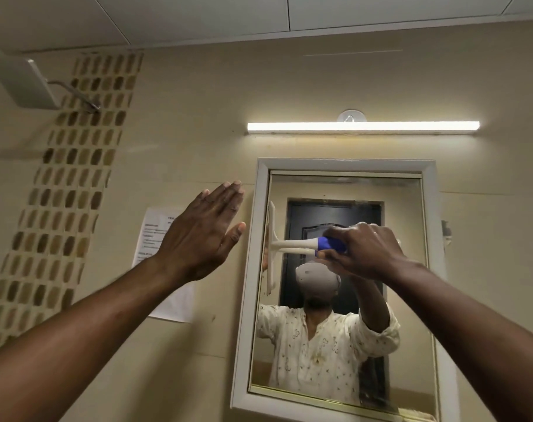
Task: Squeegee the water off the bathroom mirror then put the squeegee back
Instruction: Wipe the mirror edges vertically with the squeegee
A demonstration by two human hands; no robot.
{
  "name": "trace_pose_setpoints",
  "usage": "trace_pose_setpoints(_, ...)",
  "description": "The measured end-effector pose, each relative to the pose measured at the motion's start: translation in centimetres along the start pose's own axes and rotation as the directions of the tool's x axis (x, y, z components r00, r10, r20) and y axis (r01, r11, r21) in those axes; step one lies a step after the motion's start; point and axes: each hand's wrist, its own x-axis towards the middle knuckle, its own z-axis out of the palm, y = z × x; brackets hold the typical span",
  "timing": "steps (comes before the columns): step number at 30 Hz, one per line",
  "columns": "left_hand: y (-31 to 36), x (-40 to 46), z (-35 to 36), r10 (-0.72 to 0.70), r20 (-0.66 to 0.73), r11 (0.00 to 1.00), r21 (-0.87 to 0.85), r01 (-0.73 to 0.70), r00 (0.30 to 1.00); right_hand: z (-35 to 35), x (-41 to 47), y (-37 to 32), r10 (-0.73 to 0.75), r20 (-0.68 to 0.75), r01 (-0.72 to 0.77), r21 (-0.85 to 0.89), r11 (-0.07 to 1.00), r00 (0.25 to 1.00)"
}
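Right hand (362, 251) wrapped tight around the blue grip of the squeegee (292, 246); fingers curled fully over the grip, knuckles toward camera, only a short band of blue showing ahead of them; white neck runs left from the fist to the blade head; blade stands vertical, at the far left edge of the glass, just inside the frame, upper-left part of the mirror (405, 300); looks pressed against the glass, actual contact hard to confirm from this angle.

Left hand (206, 236) flat and open, holding nothing; fingers straight and together, thumb out to the side; raised against the tiled wall (198, 117) just left of the mirror frame, fingertips near the frame's upper-left corner; cannot tell if the palm touches the wall.

Mirror: white frame, portrait, mounted on beige tile; glass reflects a person in a pale patterned shirt with raised arm, and a dark door behind.

LED light bar (363, 127) lit, horizontal, above the mirror, well clear of the frame; printed paper notice (155, 233) stuck on the wall left of the mirror, partly covered by the left forearm; brown mosaic tile strip (73, 166) running down the wall further left; shower head (25, 83) at upper left.
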Motion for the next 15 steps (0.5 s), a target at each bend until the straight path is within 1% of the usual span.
trace_pose_setpoints(4,-0.6,-0.4,0.1,-0.010,-0.003,1.000,0.001,0.010,1.000,1.0,-0.2,-0.1,0.006,-0.004,-0.006,0.024,1.000,1.000)
trace_pose_setpoints(10,-0.6,-0.6,1.0,-0.020,0.002,1.000,-0.019,0.020,1.000,2.1,-0.5,-0.6,0.044,0.032,-0.047,0.104,0.993,0.999)
trace_pose_setpoints(15,-0.1,-0.6,2.2,-0.018,0.006,0.999,-0.042,0.018,1.000,2.1,-1.9,1.4,0.097,0.055,-0.105,0.162,0.981,0.994)
